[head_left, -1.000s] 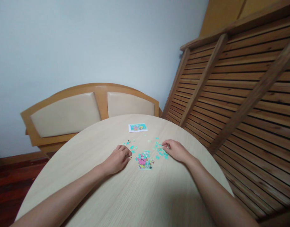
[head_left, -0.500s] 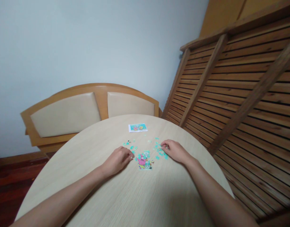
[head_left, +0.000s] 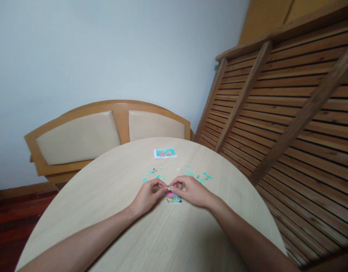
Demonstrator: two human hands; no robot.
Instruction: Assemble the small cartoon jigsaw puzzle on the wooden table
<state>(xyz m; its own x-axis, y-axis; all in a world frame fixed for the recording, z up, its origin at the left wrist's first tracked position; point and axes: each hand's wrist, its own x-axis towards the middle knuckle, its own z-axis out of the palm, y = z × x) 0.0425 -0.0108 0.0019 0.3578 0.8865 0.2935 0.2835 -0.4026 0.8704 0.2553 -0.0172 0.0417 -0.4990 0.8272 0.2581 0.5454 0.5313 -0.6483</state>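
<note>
My left hand (head_left: 149, 192) and my right hand (head_left: 191, 190) meet over the partly assembled jigsaw puzzle (head_left: 173, 199), fingertips pinched almost together. Between them is a small yellowish puzzle piece (head_left: 169, 187); whether it is one piece or two joined ones is too small to tell. The puzzle shows a pink figure and a pale teal one. Its upper part is hidden by my fingers. Loose teal pieces (head_left: 204, 176) lie beyond my right hand, and a few more (head_left: 153, 171) lie beyond my left.
A picture card or leaflet (head_left: 165, 153) lies toward the far edge of the round wooden table (head_left: 119, 166). Behind the table stands a padded wooden headboard (head_left: 80, 136) against the wall. A slatted wooden panel (head_left: 276, 113) leans along the right side.
Both hands have moved inward and come together over the puzzle. My right hand has left the loose pieces on the right; my left has shifted right. Small yellowish pieces now show between the fingertips.
</note>
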